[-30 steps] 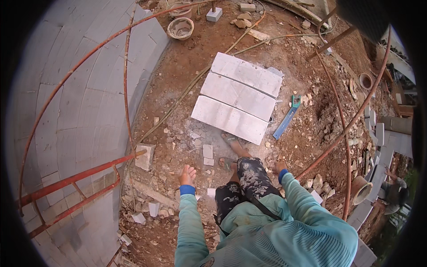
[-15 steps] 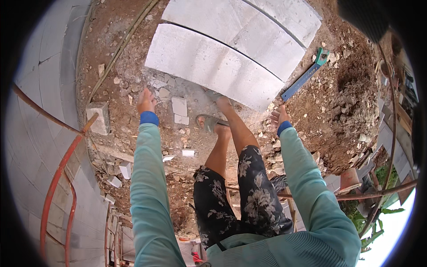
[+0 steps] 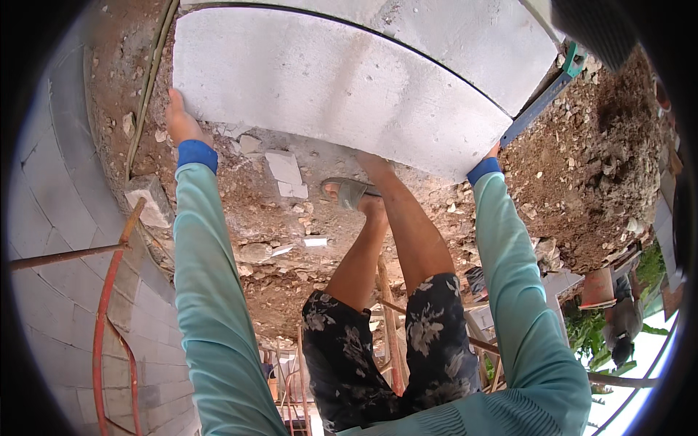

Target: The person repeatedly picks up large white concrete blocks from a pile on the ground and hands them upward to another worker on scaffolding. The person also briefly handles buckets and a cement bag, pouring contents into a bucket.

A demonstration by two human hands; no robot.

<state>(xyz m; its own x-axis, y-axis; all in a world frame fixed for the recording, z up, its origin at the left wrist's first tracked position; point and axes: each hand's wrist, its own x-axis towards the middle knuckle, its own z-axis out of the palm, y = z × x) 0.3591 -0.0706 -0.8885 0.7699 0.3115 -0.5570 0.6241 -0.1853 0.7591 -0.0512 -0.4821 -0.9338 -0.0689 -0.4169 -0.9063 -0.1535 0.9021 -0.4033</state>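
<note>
A long white aerated concrete block (image 3: 334, 87) lies across the upper middle, the nearest in a row. My left hand (image 3: 183, 122) is pressed to its left end, the fingers along the end face. At the opposite end, my right hand (image 3: 494, 151) grips the near right corner, with most of its fingers hidden by the block. A narrow dark gap separates this block from a second white block (image 3: 443, 43) behind it. Whether the near block is off the ground, I cannot tell. Close to my right hand lies a handsaw (image 3: 539, 105) with a blue blade and a green handle.
Rubble and small block offcuts (image 3: 283, 167) litter the brown dirt near my sandalled foot (image 3: 349, 192). On the left are a grey block wall (image 3: 65, 174), a red metal bar (image 3: 102, 327) and a rough grey block (image 3: 150, 200). A bucket (image 3: 598, 288) stands at right.
Both hands have moved outward and forward from open air to the ends of the near block. The blocks and saw appear larger and higher in view as my head has shifted.
</note>
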